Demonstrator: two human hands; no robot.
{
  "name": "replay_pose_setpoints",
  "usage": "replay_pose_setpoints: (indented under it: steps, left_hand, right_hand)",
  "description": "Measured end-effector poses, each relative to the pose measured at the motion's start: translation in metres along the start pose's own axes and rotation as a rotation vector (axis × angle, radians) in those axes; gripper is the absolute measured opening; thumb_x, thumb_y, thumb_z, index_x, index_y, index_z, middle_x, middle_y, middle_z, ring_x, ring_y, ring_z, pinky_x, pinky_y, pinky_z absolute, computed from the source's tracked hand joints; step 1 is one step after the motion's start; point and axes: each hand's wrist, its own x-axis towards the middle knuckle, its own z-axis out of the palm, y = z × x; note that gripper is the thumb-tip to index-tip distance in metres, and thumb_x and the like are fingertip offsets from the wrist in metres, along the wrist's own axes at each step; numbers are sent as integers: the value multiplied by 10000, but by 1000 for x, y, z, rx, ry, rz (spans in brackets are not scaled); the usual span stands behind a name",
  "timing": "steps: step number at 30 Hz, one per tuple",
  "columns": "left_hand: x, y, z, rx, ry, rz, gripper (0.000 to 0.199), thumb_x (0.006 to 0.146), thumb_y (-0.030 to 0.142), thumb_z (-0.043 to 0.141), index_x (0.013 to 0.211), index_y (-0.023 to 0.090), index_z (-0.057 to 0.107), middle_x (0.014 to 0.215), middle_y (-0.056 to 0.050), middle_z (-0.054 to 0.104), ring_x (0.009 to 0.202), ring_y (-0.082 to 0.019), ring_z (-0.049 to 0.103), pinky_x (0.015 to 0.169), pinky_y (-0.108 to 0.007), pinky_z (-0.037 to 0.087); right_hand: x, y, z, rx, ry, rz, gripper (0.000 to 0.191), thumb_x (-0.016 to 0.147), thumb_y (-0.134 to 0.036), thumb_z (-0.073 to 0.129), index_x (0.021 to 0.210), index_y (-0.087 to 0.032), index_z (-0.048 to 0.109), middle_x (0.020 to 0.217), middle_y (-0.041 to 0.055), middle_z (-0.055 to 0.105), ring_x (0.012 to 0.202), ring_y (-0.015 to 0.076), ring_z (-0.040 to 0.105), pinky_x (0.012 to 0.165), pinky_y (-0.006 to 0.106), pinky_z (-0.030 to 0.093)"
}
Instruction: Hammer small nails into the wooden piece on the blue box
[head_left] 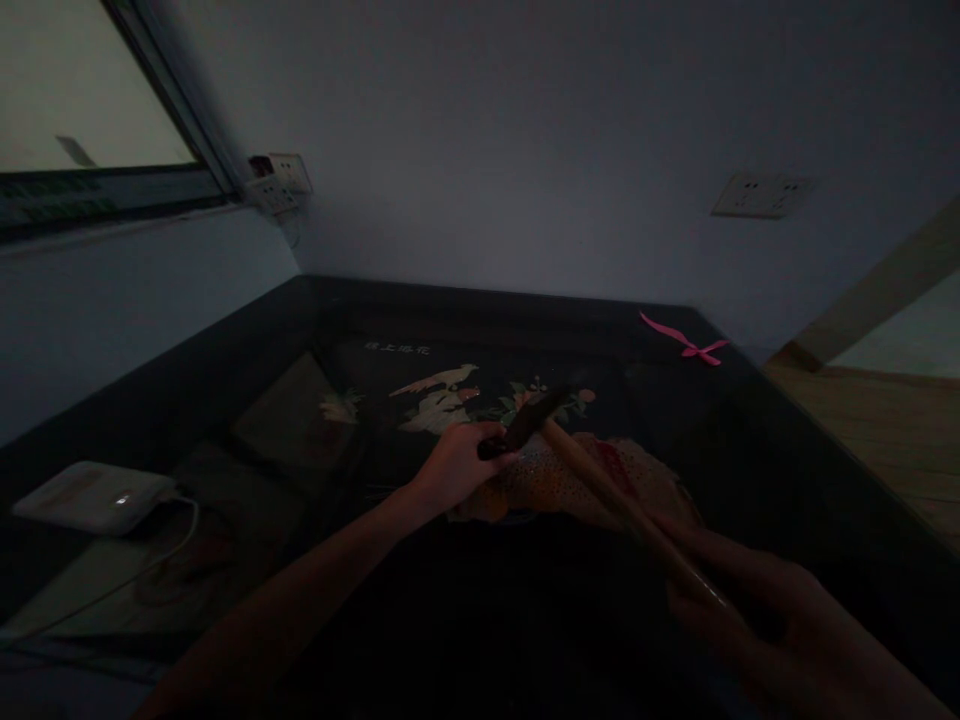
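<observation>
In the dim head view, my left hand (461, 462) is closed on a small dark object (495, 447) at the middle of the dark table. My right hand (750, 600), lower right, is wrapped round the wooden handle of a hammer (637, 520). The hammer's dark head (534, 418) lies just right of the dark object; whether they touch I cannot tell. Beneath and behind the hammer is a spotted, crumpled-looking piece (555, 485) in orange, brown and red. My left fingers are over its left part.
The dark table (480, 310) has a bird-and-flower picture (442, 400) on its top. A white power bank (94, 497) with a cable sits at the left. A pink ribbon (694, 348) lies at the far right corner. Walls with sockets (759, 195) rise behind.
</observation>
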Motion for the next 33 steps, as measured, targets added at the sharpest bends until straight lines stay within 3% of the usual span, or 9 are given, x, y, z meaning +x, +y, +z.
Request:
replay_pose_setpoints:
  steps: [4,7,10,15,18,22,27,33]
  left_hand:
    - [0,-2,0,-9,-3,19,195,748,208,607,926,179,678,882,-9,712,816,-173,647,725,-256,483]
    - [0,-2,0,-15,9,36,144,763,250,610,864,181,685,840,-5,712,773,-160,646,733,-254,482]
    - [0,-2,0,-8,12,54,116,768,254,610,819,180,684,819,0,710,753,-151,644,739,-249,479]
    - [0,-4,0,-1,4,26,174,759,239,606,905,185,683,868,-10,710,794,-171,647,725,-259,480]
    - [-1,-4,0,-9,4,27,163,765,260,606,885,183,685,845,-11,709,775,-170,645,713,-264,480]
    - [-1,-2,-1,-22,-1,32,133,767,260,607,846,186,684,818,-4,707,752,-158,637,712,-263,479]
    - [-1,-3,-1,7,2,5,175,750,258,616,891,180,683,831,-12,705,763,-168,636,697,-261,472]
    - [0,-3,1,-23,1,36,123,763,260,614,824,186,690,802,-6,703,755,-154,636,733,-261,476]
  right_hand:
    - [3,1,2,5,-54,28,471,692,-420,663,1143,-287,660,794,32,753,688,218,691,543,248,572]
    - [-1,1,1,20,25,41,496,684,-416,668,1158,-269,653,847,39,752,692,215,683,557,248,571]
    - [-2,1,1,34,22,59,514,695,-424,663,1186,-277,632,920,46,746,654,204,679,536,251,569]
    - [5,10,7,30,-95,40,501,721,-462,635,1198,-312,619,948,44,739,847,254,686,702,300,575]
    - [5,17,8,26,-56,37,522,715,-473,643,1211,-313,608,1086,47,703,1001,273,641,810,310,541]
    - [5,21,6,23,-1,43,530,715,-482,634,1216,-313,603,1112,51,698,989,281,649,792,329,552]
    - [8,16,5,4,-102,15,512,683,-457,671,1168,-298,640,1023,45,732,907,273,680,763,336,566]
    - [-1,3,7,86,68,71,488,675,-456,665,1140,-310,658,993,41,742,851,249,698,681,267,581]
